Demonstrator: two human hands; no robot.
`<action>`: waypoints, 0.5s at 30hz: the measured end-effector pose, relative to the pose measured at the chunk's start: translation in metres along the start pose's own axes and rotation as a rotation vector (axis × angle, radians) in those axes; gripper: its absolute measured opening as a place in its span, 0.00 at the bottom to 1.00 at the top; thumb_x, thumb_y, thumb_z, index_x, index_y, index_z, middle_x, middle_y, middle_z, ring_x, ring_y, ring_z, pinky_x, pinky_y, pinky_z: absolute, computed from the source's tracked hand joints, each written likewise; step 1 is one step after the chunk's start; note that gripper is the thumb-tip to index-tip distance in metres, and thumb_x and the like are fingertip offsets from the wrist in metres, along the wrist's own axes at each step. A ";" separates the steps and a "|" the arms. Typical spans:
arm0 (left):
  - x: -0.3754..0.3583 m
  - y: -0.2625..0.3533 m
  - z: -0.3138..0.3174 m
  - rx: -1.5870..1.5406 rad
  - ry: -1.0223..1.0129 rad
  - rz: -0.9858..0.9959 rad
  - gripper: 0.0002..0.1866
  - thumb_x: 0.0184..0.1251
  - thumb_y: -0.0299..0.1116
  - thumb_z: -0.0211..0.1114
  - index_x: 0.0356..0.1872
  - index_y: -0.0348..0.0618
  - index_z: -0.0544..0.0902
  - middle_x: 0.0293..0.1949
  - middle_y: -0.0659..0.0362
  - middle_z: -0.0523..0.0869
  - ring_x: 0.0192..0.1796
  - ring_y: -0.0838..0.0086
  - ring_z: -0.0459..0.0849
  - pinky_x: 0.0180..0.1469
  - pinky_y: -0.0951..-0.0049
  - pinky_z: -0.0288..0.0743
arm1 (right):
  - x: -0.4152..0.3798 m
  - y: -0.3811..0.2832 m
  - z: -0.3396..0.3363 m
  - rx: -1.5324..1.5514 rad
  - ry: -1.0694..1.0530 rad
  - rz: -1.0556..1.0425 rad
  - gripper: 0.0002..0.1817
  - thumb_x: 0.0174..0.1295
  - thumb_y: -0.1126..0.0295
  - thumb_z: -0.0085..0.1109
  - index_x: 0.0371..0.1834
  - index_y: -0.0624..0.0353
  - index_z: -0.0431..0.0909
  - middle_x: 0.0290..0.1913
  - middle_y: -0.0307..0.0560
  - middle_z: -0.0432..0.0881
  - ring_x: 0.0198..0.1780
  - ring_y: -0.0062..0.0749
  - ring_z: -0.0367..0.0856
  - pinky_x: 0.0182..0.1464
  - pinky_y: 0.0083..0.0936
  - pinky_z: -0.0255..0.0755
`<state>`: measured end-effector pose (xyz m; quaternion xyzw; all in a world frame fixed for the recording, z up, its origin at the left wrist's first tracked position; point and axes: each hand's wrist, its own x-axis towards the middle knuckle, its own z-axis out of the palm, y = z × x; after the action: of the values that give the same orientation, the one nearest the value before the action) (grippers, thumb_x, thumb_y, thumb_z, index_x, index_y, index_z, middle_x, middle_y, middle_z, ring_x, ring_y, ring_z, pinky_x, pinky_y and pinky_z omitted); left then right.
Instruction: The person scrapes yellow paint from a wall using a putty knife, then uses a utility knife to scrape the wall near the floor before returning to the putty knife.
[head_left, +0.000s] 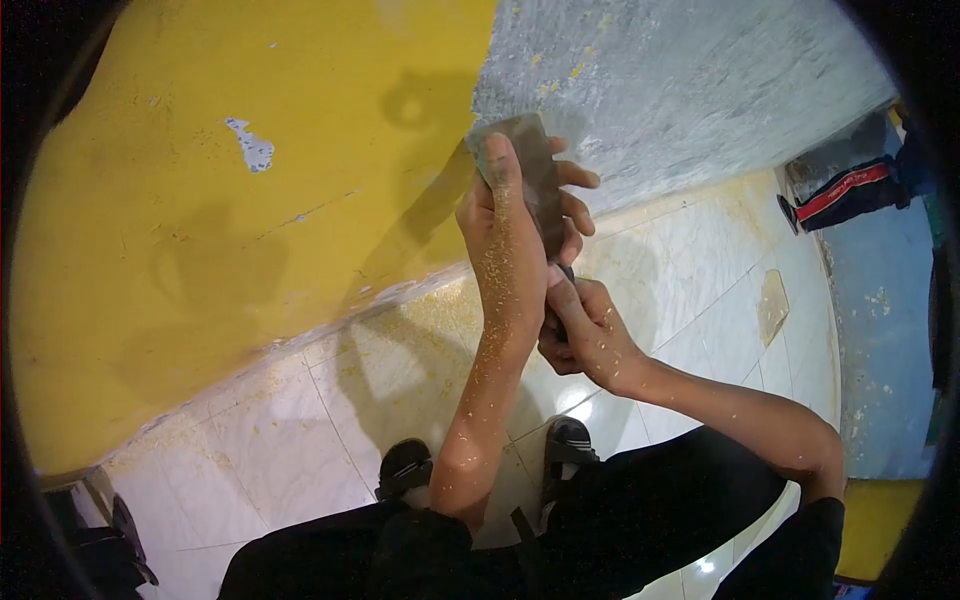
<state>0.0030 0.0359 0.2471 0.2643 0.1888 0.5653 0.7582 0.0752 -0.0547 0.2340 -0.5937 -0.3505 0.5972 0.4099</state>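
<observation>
A scraper (543, 195) with a broad, flat grey blade is held up between my two hands, in front of the wall. My left hand (503, 245) grips the blade, thumb laid along its face and fingertips coming out past its right edge. Yellow flakes cling to the back of this hand and the forearm. The dark handle is mostly covered by my right hand (592, 333), closed round it with the thumb on top. Behind the blade, yellow paint (300, 120) meets a bare grey stretch of wall (680, 110) along a ragged edge.
Paint flakes are scattered over the white tiled floor (270, 440), thickest along the wall's foot. A brown patch (773, 308) marks the tiles at right. Another person's dark trouser leg with a red stripe (845, 193) shows at far right. My sandalled feet (405, 466) are below.
</observation>
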 end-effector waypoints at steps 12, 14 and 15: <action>0.005 -0.007 0.001 0.054 -0.011 -0.019 0.28 0.74 0.55 0.46 0.39 0.35 0.76 0.23 0.53 0.81 0.13 0.83 0.71 0.11 0.86 0.56 | 0.014 0.010 -0.013 -0.090 0.011 -0.071 0.27 0.73 0.46 0.34 0.26 0.57 0.65 0.13 0.33 0.61 0.12 0.17 0.57 0.15 0.18 0.54; 0.005 0.001 0.006 0.093 0.011 0.013 0.28 0.74 0.55 0.45 0.39 0.34 0.76 0.22 0.54 0.80 0.12 0.83 0.69 0.12 0.86 0.56 | 0.015 0.004 -0.009 -0.110 0.025 -0.090 0.27 0.73 0.45 0.34 0.26 0.57 0.64 0.13 0.33 0.61 0.12 0.17 0.57 0.15 0.18 0.54; 0.006 0.000 0.004 0.095 0.019 0.007 0.28 0.74 0.55 0.45 0.39 0.34 0.76 0.22 0.54 0.80 0.12 0.83 0.69 0.12 0.86 0.56 | 0.012 0.000 -0.007 -0.100 0.007 -0.076 0.27 0.73 0.45 0.33 0.25 0.57 0.64 0.13 0.33 0.61 0.12 0.17 0.57 0.15 0.19 0.53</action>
<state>0.0073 0.0405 0.2505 0.2956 0.2217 0.5608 0.7409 0.0829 -0.0445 0.2284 -0.6017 -0.4010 0.5607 0.4034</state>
